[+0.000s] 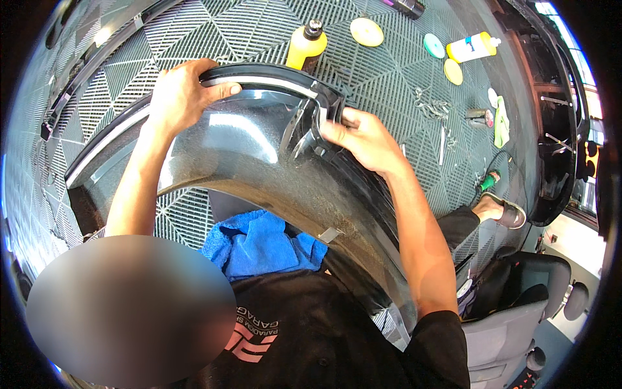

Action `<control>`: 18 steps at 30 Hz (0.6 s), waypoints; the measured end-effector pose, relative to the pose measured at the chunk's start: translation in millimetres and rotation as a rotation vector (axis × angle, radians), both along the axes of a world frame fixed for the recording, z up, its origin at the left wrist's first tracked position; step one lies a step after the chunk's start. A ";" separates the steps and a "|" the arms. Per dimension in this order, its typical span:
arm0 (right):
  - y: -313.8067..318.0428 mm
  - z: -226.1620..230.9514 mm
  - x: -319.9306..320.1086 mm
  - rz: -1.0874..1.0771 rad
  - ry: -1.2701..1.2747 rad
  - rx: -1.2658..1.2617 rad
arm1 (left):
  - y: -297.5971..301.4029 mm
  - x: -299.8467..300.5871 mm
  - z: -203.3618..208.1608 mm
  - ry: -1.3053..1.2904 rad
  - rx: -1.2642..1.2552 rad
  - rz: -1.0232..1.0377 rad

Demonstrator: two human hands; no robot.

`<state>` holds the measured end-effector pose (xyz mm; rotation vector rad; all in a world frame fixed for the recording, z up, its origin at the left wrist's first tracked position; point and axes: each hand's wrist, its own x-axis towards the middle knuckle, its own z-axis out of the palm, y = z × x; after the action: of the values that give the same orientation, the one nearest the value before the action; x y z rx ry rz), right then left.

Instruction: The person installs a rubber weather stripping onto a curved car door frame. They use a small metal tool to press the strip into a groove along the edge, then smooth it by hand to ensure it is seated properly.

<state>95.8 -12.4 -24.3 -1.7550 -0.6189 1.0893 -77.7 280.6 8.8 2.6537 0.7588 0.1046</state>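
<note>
A black curved car fender lies across in front of me, its hollow inner side toward me. Along its far edge runs a pale, shiny strip. My left hand grips that edge, thumb on the inner face and fingers over the outside, partly hidden. Farther right, my right hand is closed around the fender's corner beside a bracket-like notch, thumb on the near side. The fingertips there are mostly behind the panel. A blue towel rests against my body, under the arch of the fender.
Beyond the fender on the grey grid floor stands a yellow bottle. Round polishing pads, another yellow bottle, a can and a green cloth lie right of it. A dark car seat is at lower right.
</note>
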 end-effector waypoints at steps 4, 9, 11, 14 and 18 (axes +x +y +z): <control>11.1 14.7 2.7 -0.011 0.147 0.005 | 0.8 1.2 -0.9 0.020 -0.005 0.001; 14.0 18.7 -7.6 -0.119 0.116 0.014 | 1.3 -1.5 -2.4 -0.022 -0.006 0.001; 14.5 27.4 -11.4 -0.102 -0.022 -0.049 | 0.8 -1.5 -6.2 -0.053 0.039 -0.016; 15.7 25.7 -13.8 -0.108 -0.179 -0.124 | 1.9 -0.4 -5.9 -0.024 0.008 -0.008; 20.3 21.3 -16.2 -0.127 -0.393 -0.284 | 2.1 0.2 -7.8 -0.026 0.044 -0.010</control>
<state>79.6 8.0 -3.0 -2.2524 -0.5977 0.7756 -77.5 282.7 1.0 2.6920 0.7433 0.1554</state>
